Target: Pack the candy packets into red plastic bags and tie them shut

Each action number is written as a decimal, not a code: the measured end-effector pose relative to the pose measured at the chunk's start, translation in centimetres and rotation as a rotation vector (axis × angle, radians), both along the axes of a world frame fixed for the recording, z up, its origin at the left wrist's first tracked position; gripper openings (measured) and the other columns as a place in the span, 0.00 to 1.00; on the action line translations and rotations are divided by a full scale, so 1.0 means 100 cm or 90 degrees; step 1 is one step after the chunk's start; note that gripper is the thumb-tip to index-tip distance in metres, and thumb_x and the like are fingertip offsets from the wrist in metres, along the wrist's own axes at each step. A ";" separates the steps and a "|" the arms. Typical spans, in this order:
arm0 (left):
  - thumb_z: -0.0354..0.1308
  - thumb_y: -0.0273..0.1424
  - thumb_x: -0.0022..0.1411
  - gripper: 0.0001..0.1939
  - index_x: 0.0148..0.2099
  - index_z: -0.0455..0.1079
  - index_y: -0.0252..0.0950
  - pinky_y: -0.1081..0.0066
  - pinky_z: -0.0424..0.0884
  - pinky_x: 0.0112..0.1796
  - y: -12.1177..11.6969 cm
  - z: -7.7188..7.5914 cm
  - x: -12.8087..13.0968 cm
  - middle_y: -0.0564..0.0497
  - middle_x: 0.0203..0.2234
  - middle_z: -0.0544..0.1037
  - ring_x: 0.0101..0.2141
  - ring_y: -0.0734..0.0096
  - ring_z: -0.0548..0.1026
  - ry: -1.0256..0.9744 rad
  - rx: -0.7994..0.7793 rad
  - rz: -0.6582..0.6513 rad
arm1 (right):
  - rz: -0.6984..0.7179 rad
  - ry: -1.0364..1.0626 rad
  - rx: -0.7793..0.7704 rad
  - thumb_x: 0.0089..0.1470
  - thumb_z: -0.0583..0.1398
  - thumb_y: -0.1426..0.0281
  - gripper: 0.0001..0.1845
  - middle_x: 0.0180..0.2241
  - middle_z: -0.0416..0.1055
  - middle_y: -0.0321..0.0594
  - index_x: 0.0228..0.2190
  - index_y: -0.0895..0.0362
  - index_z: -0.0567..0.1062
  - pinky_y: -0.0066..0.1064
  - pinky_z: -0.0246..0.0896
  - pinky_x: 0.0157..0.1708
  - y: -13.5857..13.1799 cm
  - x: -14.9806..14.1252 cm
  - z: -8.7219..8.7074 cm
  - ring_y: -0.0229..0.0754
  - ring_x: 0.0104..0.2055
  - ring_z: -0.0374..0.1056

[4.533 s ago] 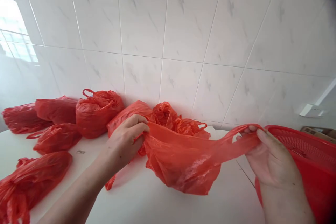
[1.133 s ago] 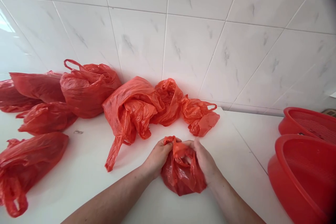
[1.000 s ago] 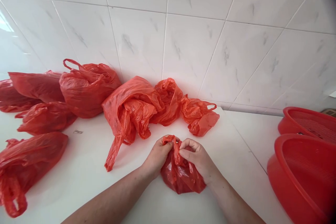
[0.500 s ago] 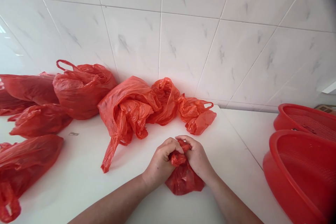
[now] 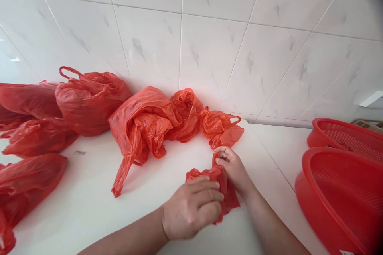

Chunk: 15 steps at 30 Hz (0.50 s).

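Observation:
A small red plastic bag [image 5: 230, 197], crumpled and loosened at the top, rests on the white tabletop in front of me. My right hand [image 5: 235, 167] pinches a strip at its upper right, thumb against fingertips. Across the bag's left side lies my left hand [image 5: 194, 207], back upward, its fingers stretched out and slightly apart over the plastic. The left thumb is hidden beneath. Just past my right fingertips sits another crumpled red bag [image 5: 220, 127] with a loop handle.
Several filled red bags, including a large knotted one [image 5: 92, 101], line the tiled wall [image 5: 149, 40] toward the left. At the right stand two red baskets, the nearer [image 5: 311, 199] with a perforated inside. A small scrap [image 5: 79, 152] lies on the tabletop.
Both hands were closed together around the bunched bag. They have parted: my left hand moved down and loosened, my right shifted up and right, and the bag's top has spread.

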<state>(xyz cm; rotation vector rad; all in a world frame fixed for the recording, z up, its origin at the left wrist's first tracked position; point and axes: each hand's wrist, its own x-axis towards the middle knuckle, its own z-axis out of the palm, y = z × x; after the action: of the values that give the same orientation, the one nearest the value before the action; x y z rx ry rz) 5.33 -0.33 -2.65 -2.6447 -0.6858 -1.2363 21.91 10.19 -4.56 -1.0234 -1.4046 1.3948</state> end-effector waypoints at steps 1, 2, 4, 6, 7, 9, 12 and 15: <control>0.46 0.21 0.63 0.11 0.33 0.68 0.34 0.64 0.70 0.46 -0.006 0.002 0.005 0.47 0.34 0.79 0.41 0.65 0.74 0.006 -0.018 -0.025 | -0.027 -0.027 0.023 0.42 0.61 0.71 0.12 0.23 0.61 0.28 0.34 0.54 0.69 0.26 0.52 0.25 0.002 0.001 -0.001 0.33 0.23 0.56; 0.45 0.21 0.64 0.13 0.31 0.68 0.35 0.65 0.71 0.44 -0.011 0.004 0.010 0.48 0.30 0.79 0.36 0.67 0.75 0.009 -0.041 -0.046 | -0.054 -0.053 0.043 0.42 0.60 0.71 0.12 0.22 0.60 0.27 0.33 0.54 0.69 0.26 0.51 0.25 0.005 0.002 -0.003 0.33 0.23 0.55; 0.44 0.23 0.65 0.15 0.29 0.67 0.37 0.68 0.72 0.38 -0.019 0.007 0.019 0.49 0.25 0.76 0.29 0.70 0.73 0.013 -0.079 -0.082 | -0.096 -0.103 0.075 0.43 0.58 0.71 0.11 0.22 0.59 0.27 0.33 0.54 0.67 0.27 0.51 0.25 0.008 0.003 -0.007 0.34 0.22 0.55; 0.45 0.24 0.64 0.14 0.27 0.67 0.37 0.68 0.71 0.34 -0.024 0.006 0.025 0.50 0.21 0.74 0.25 0.71 0.70 0.014 -0.090 -0.096 | -0.116 -0.149 0.095 0.45 0.57 0.71 0.10 0.22 0.59 0.27 0.34 0.54 0.67 0.28 0.52 0.25 0.009 0.003 -0.009 0.34 0.22 0.55; 0.46 0.24 0.64 0.14 0.27 0.67 0.36 0.68 0.71 0.33 -0.025 0.006 0.026 0.50 0.20 0.73 0.24 0.71 0.68 0.018 -0.086 -0.094 | -0.121 -0.172 0.106 0.46 0.57 0.70 0.09 0.22 0.59 0.27 0.34 0.54 0.67 0.28 0.53 0.25 0.009 0.003 -0.010 0.35 0.22 0.56; 0.48 0.24 0.63 0.12 0.28 0.67 0.36 0.68 0.68 0.28 -0.025 0.004 0.026 0.51 0.18 0.71 0.22 0.70 0.66 0.033 -0.066 -0.066 | -0.130 -0.212 0.130 0.47 0.57 0.68 0.09 0.23 0.61 0.29 0.34 0.54 0.68 0.30 0.56 0.28 0.008 0.002 -0.010 0.37 0.24 0.59; 0.52 0.25 0.61 0.07 0.42 0.68 0.33 0.68 0.67 0.27 -0.019 0.001 0.019 0.47 0.25 0.74 0.24 0.69 0.68 0.048 -0.048 0.021 | -0.168 -0.249 0.168 0.51 0.57 0.61 0.13 0.28 0.66 0.33 0.38 0.53 0.68 0.34 0.59 0.35 0.006 0.003 -0.006 0.40 0.30 0.63; 0.55 0.29 0.60 0.22 0.56 0.60 0.34 0.57 0.68 0.41 -0.012 0.001 0.013 0.36 0.47 0.72 0.43 0.54 0.72 0.060 -0.037 0.129 | -0.299 -0.342 0.284 0.51 0.56 0.58 0.20 0.39 0.67 0.42 0.44 0.55 0.67 0.40 0.59 0.44 0.008 0.007 -0.004 0.47 0.41 0.64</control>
<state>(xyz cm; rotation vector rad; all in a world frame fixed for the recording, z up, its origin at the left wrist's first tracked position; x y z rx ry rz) 6.65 -1.57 -2.60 -2.5822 -0.9595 -1.0459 22.59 11.00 -4.96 -1.3619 -1.6136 0.4453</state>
